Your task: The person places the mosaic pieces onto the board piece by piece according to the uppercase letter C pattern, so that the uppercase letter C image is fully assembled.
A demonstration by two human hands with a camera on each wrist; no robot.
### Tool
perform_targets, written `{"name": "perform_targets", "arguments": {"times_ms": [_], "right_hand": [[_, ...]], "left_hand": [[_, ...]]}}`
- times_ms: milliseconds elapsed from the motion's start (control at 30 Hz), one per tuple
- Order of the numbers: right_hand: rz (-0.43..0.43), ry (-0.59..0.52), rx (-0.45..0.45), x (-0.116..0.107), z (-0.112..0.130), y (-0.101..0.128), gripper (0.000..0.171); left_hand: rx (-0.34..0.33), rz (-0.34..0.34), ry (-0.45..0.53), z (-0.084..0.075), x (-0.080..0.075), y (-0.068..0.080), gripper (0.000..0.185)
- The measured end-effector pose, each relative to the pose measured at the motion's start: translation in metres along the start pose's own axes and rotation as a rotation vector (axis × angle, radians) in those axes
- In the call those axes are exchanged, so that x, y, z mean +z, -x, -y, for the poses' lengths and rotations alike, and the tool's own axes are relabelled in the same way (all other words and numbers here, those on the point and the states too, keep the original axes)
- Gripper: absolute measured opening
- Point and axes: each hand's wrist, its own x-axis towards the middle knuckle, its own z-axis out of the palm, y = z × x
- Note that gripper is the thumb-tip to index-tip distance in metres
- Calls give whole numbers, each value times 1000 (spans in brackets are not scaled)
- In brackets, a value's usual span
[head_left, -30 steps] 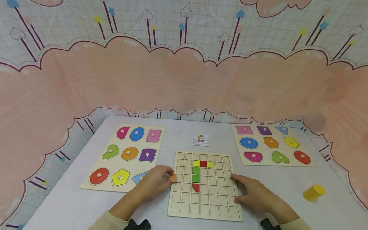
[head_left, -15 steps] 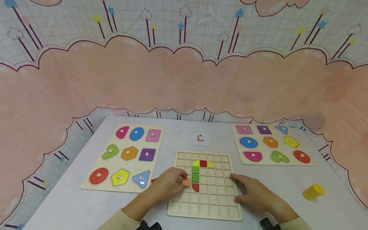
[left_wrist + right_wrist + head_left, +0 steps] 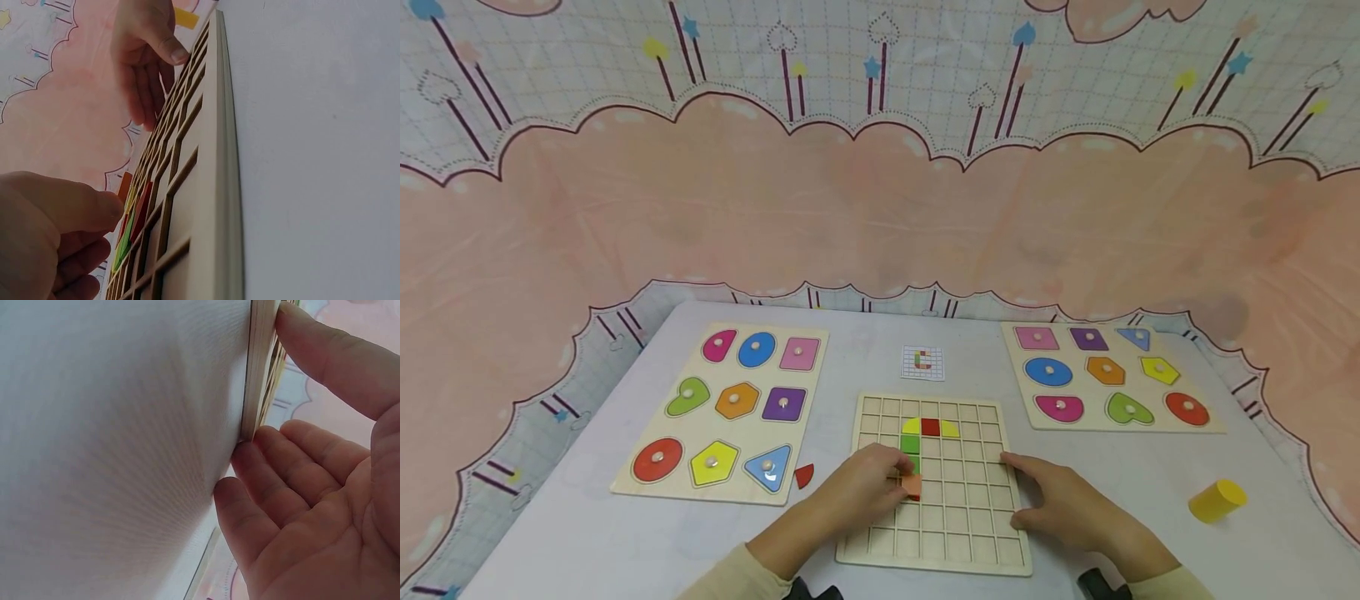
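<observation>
My left hand [image 3: 874,487] pinches an orange square tile [image 3: 912,484] between thumb and fingers, over the left part of a wooden grid board [image 3: 958,550]. The tile overlaps a red rounded piece lying in the grid. Above it in the same column are green squares [image 3: 910,443], then a yellow rounded piece [image 3: 912,427]. A red square [image 3: 930,427] and a second yellow rounded piece [image 3: 951,429] continue that top row. My right hand [image 3: 1063,504] rests at the board's right edge; in the right wrist view its thumb [image 3: 337,359] touches the rim, fingers spread loosely.
A shape puzzle board [image 3: 707,433] lies left, and another [image 3: 1101,400] lies back right. Behind the grid is a small card [image 3: 922,364] with a coloured grid pattern. A red rounded piece [image 3: 804,476] lies by the left puzzle. A yellow cylinder [image 3: 1217,501] lies at right.
My left hand has carried the orange tile rightward from the grid board's left edge to over the red rounded piece. The loose red piece on the table has come into view. My right hand stays put.
</observation>
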Motion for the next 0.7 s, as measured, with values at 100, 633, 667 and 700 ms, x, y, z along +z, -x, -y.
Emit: {"name": "perform_targets", "arguments": {"times_ms": [100,633,667,700], "right_hand": [[1,-5,-1,0,0,0,81],[-6,-7,-26,-1,0,2,79],[-6,-6,-23,-1,0,2,79],[-5,-5,-21,-1,0,2,79]], "left_hand": [[-15,10,-12,-4,3,-2,17],[-1,9,2,-13,14,-7,19],[1,4,3,-14,14,-7,19],[5,0,-1,-14,15,-7,19]]}}
